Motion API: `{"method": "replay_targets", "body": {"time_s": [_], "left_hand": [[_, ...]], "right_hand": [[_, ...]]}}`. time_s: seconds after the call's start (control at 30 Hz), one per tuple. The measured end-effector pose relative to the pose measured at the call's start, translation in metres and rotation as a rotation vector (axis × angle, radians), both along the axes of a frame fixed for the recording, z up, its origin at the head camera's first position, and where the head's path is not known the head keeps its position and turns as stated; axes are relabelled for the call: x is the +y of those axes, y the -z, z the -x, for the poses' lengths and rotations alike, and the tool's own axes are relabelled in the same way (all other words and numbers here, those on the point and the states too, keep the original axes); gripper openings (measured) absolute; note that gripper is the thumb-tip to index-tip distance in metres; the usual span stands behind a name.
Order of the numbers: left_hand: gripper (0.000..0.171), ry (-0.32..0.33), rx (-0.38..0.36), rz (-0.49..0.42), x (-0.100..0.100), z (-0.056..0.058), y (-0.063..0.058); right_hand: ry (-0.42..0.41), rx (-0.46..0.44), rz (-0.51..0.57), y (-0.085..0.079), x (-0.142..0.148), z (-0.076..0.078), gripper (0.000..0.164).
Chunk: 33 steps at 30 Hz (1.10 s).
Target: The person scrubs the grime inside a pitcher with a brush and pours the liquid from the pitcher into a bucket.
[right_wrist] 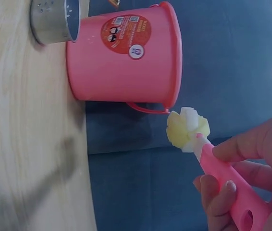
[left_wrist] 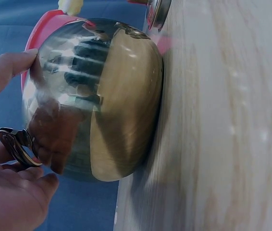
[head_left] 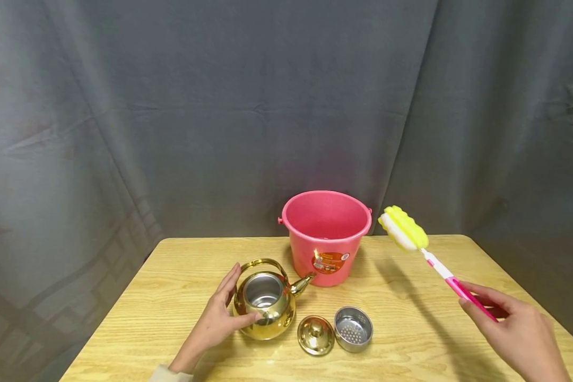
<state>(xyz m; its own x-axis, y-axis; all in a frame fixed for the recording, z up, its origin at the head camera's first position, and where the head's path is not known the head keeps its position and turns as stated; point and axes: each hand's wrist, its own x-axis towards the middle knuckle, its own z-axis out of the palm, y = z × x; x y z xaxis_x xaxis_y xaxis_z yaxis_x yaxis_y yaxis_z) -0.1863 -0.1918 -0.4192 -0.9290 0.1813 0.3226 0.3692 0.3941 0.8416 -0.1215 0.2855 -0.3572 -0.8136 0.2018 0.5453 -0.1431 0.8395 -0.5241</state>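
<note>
A gold teapot point(head_left: 269, 328) stands upright and lidless on the wooden table, its spout pointing at the bucket. My left hand point(head_left: 218, 314) grips its side, thumb near the opening and fingers by the handle; in the left wrist view the thumb touches the shiny body point(left_wrist: 97, 106). Raised above the table's right side, a sponge bottle brush point(head_left: 407, 232) with a yellow and white head is held by its pink handle in my right hand point(head_left: 520, 324). The right wrist view shows thumb and fingers around that handle point(right_wrist: 229, 185).
A pink bucket point(head_left: 326, 248) stands behind the teapot, near the table's back edge. The gold lid point(head_left: 317, 336) and a steel strainer cup point(head_left: 353, 330) with a perforated bottom lie side by side in front. Grey curtain point(head_left: 248, 132) hangs behind the table.
</note>
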Motion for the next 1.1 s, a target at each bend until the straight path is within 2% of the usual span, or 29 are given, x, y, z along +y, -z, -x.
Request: {"method": "replay_targets", "body": {"time_s": [0.13,0.4,1.1], "left_hand": [[0.113,0.006,0.006,-0.008,-0.001,0.001,0.002],[0.112,0.012,0.001,-0.015,-0.001,0.001,0.001],[0.109,0.014,0.007,-0.023,-0.001,0.0,0.001]], "right_hand": [[-0.015,0.04,-0.002,-0.008,-0.005,-0.004,0.026],[0.004,0.001,-0.021,-0.019,-0.012,-0.009,0.027],[-0.053,0.067,-0.05,-0.038,-0.017,-0.023,0.029]]}}
